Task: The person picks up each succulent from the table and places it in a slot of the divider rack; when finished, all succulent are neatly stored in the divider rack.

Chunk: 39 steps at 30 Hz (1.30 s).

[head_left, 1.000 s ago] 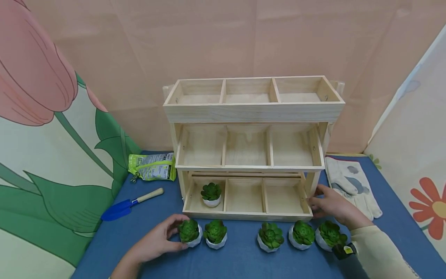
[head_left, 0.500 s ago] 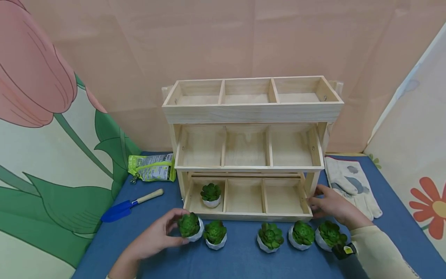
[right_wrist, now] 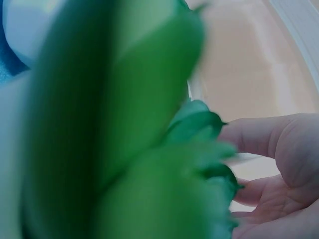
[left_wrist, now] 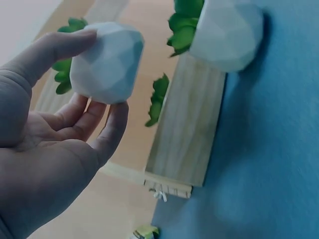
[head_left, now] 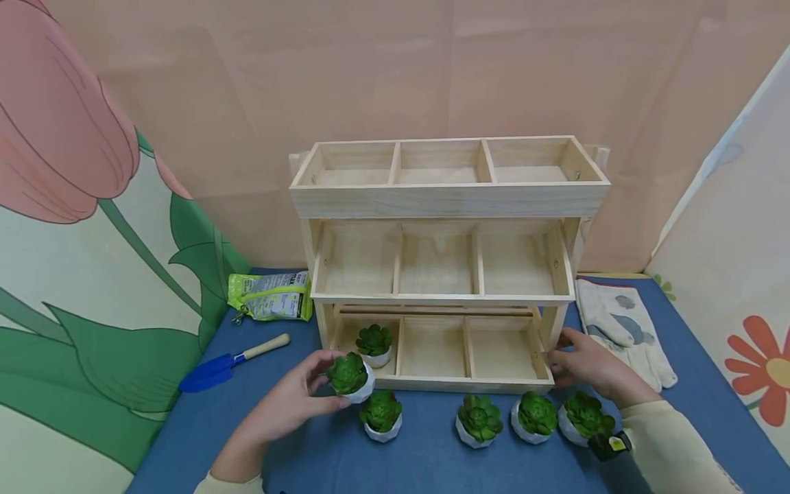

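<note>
My left hand [head_left: 290,405] pinches a potted succulent [head_left: 348,374] by its white faceted pot, thumb on one side and fingers on the other. In the left wrist view this pot [left_wrist: 107,62] is raised off the blue cloth. It hangs just in front of the left end of the bottom tray [head_left: 438,385] of a three-tier wooden plant shelf [head_left: 447,201]. Another succulent [head_left: 374,341] sits in that tray's left compartment. At the tray's right end, my right hand [head_left: 592,367] grips the shelf; green leaves [right_wrist: 164,184] hide part of its fingers in the right wrist view.
Along the shelf's front stand several more succulents, one [head_left: 381,415] close to my left hand and one [head_left: 583,414] beside my right wrist. A blue trowel [head_left: 212,372] and a green bag [head_left: 271,296] lie left. White gloves [head_left: 623,329] lie right.
My left hand has lifted the succulent from the cloth and carried it right and forward toward the bottom tray. The right hand has stayed at the shelf's right end.
</note>
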{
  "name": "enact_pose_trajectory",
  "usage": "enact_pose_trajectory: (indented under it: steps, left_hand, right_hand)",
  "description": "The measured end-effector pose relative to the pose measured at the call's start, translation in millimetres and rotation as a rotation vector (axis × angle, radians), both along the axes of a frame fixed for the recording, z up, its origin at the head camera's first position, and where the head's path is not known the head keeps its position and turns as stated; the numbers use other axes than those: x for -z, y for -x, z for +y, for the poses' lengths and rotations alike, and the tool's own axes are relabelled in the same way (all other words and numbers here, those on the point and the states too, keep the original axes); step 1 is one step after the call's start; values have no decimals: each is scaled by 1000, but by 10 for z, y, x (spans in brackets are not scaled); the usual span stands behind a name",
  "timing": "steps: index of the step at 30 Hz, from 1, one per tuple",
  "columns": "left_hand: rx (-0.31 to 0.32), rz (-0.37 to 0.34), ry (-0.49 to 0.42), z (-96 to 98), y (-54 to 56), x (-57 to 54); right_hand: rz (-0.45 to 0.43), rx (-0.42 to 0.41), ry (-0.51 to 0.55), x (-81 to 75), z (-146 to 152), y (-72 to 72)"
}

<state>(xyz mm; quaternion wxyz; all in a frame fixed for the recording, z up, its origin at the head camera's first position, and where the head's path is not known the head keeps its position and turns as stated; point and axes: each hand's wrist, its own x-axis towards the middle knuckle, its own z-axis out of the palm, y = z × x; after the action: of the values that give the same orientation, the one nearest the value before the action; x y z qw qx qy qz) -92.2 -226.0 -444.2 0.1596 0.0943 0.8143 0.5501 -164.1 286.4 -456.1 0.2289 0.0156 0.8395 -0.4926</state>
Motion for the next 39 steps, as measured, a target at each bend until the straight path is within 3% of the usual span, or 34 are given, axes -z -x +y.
enact_pose_trajectory:
  steps: [11, 26, 32, 39]
  left_hand:
    - [41, 4, -67, 200, 136, -80]
    - [153, -22, -133, 490, 430, -156]
    - [178, -27, -114, 602, 560, -187]
    - [272, -20, -57, 768, 727, -250]
  right_hand:
    - [11, -5, -2, 22, 7, -7]
    - [14, -3, 12, 21, 17, 6]
    - [10, -5, 18, 32, 9, 10]
    - [1, 3, 10, 21, 15, 4]
